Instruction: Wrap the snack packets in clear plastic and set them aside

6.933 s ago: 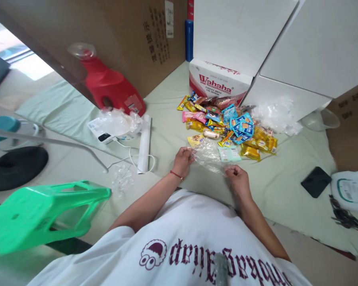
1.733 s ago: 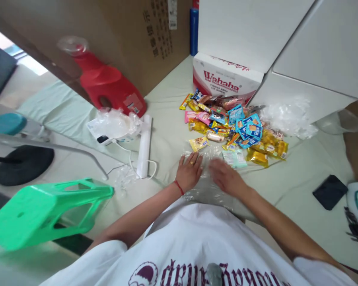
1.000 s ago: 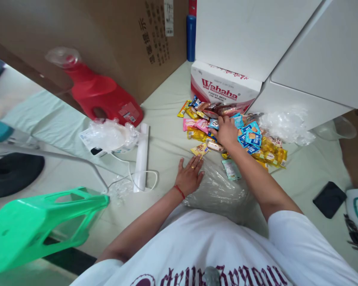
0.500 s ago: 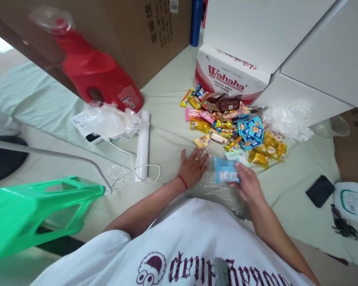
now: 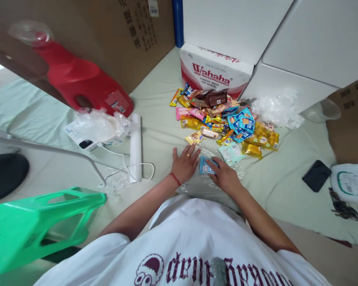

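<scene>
A clear plastic bag [image 5: 201, 186] lies flat on the pale green cloth [image 5: 161, 119] in front of me. My left hand [image 5: 183, 163] rests open on its left edge, fingers spread flat. My right hand [image 5: 225, 177] holds a blue snack packet [image 5: 205, 165] down on the bag, fingers closed on it. Just beyond lies a heap of several colourful snack packets [image 5: 226, 121], with a brown one [image 5: 216, 98] on top at the back.
A Wahaha carton [image 5: 214, 71] and white boxes [image 5: 274, 43] stand behind the heap. A red jug [image 5: 80, 81], crumpled plastic [image 5: 95, 125] over a device and a white roll [image 5: 135, 145] lie left. A green stool [image 5: 32, 226] is near left, a black phone [image 5: 316, 176] right.
My right hand reached into the heap, took a blue packet, brought it back and now presses it onto the bag. My left hand stayed flat on the bag.
</scene>
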Tool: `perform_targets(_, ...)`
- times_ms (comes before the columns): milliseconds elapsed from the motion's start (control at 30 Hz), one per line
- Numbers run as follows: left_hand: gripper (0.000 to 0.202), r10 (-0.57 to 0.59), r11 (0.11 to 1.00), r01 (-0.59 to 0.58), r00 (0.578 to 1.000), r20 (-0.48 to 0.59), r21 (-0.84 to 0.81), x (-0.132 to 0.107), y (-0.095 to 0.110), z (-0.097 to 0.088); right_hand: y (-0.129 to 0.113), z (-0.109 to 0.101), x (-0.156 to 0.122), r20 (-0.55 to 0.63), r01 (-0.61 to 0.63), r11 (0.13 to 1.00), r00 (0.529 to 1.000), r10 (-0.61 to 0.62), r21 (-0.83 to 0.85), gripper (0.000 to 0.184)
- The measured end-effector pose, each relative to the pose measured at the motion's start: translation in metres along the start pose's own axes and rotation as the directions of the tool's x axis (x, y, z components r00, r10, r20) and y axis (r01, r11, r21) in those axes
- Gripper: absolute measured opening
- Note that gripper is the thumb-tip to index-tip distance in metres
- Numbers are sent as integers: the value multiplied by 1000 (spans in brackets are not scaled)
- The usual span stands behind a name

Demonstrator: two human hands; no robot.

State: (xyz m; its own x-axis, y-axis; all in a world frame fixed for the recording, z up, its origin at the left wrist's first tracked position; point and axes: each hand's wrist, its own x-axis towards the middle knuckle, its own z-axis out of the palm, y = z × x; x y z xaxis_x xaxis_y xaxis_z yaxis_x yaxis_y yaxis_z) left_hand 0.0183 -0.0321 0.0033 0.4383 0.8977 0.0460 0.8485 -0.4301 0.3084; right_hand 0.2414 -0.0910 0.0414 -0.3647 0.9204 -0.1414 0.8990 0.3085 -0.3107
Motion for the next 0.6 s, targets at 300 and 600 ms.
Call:
perform_targets(300,54,8,998,-10,1000,25,63,-2,-20,3,60,-50,37,-185,-174,984,969,165,-33,44)
perform_targets(600,54,12,1000,-11,999,-31,26,-4,-19,6,113,-65,110,-60,-121,948,992,108,-296,43)
